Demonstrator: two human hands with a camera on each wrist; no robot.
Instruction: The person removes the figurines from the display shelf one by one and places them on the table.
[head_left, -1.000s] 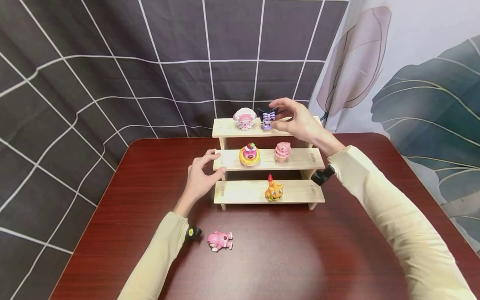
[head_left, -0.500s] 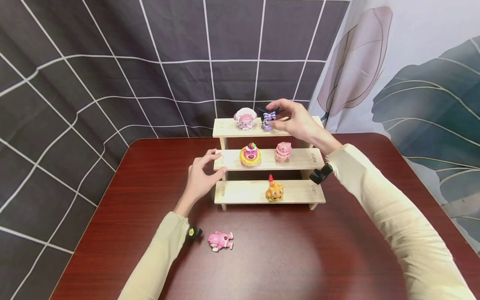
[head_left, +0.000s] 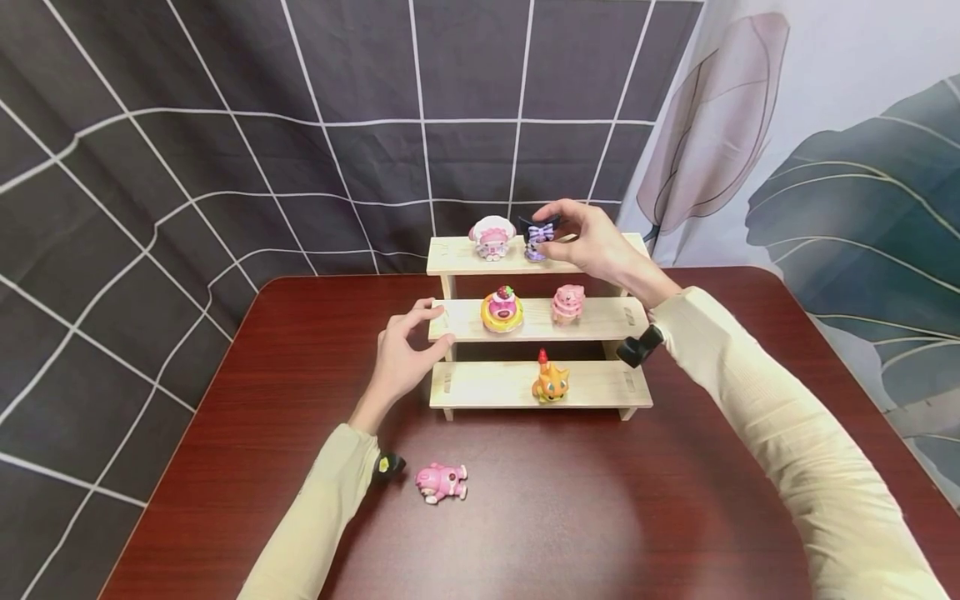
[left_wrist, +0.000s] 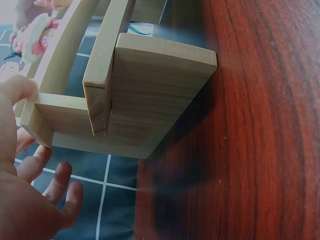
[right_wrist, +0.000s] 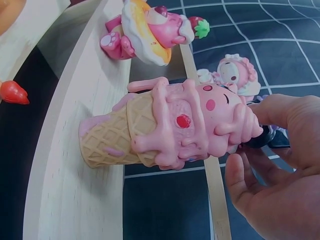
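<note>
On the top tier of a three-tier wooden display stand (head_left: 480, 385), my right hand (head_left: 596, 243) pinches a black-and-purple figurine (head_left: 538, 237) between thumb and fingers. To its left stands a pink figurine with a white hat (head_left: 492, 238). My left hand (head_left: 403, 350) grips the left end of the middle board, thumb in front and fingers behind, as the left wrist view shows. That tier holds a pink bear figurine in a yellow ring (head_left: 502, 313) and a pink ice-cream-cone figurine (right_wrist: 175, 122). In the right wrist view the cone figurine and hand mostly hide the black-and-purple one.
An orange figurine with a red-tipped tail (head_left: 551, 385) sits on the bottom tier. A pink bear figurine (head_left: 442, 482) lies on the dark red table (head_left: 555, 517) near the left wrist. A dark grid-patterned curtain (head_left: 360, 158) hangs behind the stand.
Almost nothing moves. The right hand and wrist shift very slightly while still holding the black-and-purple figurine; the left hand stays at the stand's end. The whole view drifts slightly.
</note>
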